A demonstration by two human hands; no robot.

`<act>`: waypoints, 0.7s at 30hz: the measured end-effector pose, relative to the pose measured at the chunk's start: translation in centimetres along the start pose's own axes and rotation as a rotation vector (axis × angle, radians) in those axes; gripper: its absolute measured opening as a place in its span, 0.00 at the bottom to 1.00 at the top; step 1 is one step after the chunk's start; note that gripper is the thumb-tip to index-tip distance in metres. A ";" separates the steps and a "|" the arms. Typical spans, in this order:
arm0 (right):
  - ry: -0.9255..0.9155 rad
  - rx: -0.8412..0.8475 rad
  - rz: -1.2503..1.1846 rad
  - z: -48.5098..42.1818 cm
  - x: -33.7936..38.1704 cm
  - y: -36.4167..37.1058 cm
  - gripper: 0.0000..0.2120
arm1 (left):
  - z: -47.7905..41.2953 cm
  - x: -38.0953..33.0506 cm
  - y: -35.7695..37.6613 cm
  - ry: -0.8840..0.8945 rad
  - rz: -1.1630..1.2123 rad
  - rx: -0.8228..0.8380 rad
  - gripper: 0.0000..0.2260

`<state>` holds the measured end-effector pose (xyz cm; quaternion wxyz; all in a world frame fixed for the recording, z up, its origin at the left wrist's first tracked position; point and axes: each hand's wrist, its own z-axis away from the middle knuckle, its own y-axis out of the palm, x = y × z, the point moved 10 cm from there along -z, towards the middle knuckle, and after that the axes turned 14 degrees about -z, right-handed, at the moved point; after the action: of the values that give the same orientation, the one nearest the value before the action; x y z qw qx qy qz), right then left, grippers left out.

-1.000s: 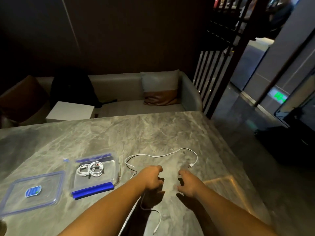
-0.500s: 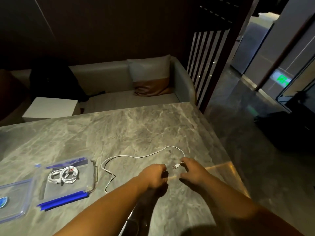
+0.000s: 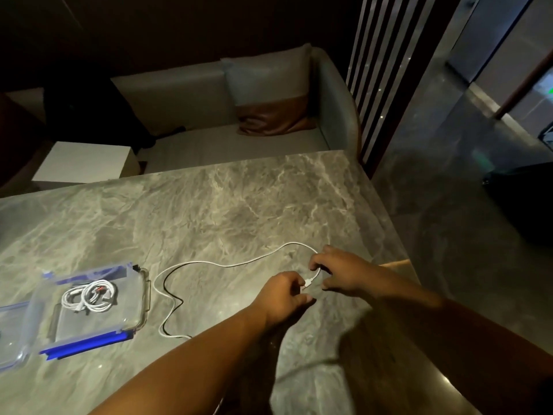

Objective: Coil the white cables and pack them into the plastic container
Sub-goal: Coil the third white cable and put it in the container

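A long white cable [image 3: 239, 262] lies in a loose loop on the grey marble table [image 3: 209, 211]. My right hand [image 3: 341, 272] pinches the cable near its plug end, at the table's right side. My left hand [image 3: 279, 296] is closed on the plug end just left of it, the two hands almost touching. The cable's other part runs left and curves down under my left forearm. A clear plastic container [image 3: 140, 298] with blue clips stands at the left, with a coiled white cable [image 3: 89, 299] inside it.
The container's clear lid [image 3: 12, 336] lies at the far left edge. The table's right edge [image 3: 389, 235] drops to a dark floor. Behind the table is a grey sofa [image 3: 209, 97] with a cushion [image 3: 275, 115], and a white box [image 3: 83, 160].
My right hand reached the plug end and took it, then brought it to my left hand. The view has tilted down and swung right, so the container sits further left.
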<state>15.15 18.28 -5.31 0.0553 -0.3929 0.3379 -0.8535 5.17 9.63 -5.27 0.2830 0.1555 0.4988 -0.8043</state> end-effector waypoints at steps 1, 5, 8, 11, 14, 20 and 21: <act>-0.018 0.006 0.011 -0.3 -0.2 0.0 0.19 | -0.4 -0.1 0.0 -0.001 0.008 -0.015 0.14; -0.046 -0.025 -0.023 -1.4 -1.0 -0.6 0.15 | -1.8 -0.5 0.2 -0.021 -0.026 -0.051 0.13; -0.035 -0.056 -0.028 -2.2 -1.4 -1.0 0.14 | -2.8 -0.2 0.7 -0.042 -0.051 -0.069 0.13; -0.035 -0.036 -0.003 -3.0 -1.6 -1.0 0.14 | -3.6 0.1 0.9 -0.049 -0.157 -0.093 0.14; -0.035 -0.004 0.039 -3.8 -2.0 -0.8 0.15 | -3.9 -0.3 0.8 -0.023 -0.329 -0.151 0.17; -0.053 -0.003 0.037 -4.3 -1.6 -1.1 0.15 | -3.8 -0.5 0.2 -0.023 -0.363 -0.222 0.18; -0.053 -0.012 0.029 -4.2 -1.5 -1.3 0.15 | -3.9 -0.2 0.2 -0.029 -0.326 -0.207 0.19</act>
<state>13.44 22.07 -7.41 0.0745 -0.4108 0.3469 -0.8398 5.30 13.08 -7.13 0.1703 0.0312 0.5932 -0.7862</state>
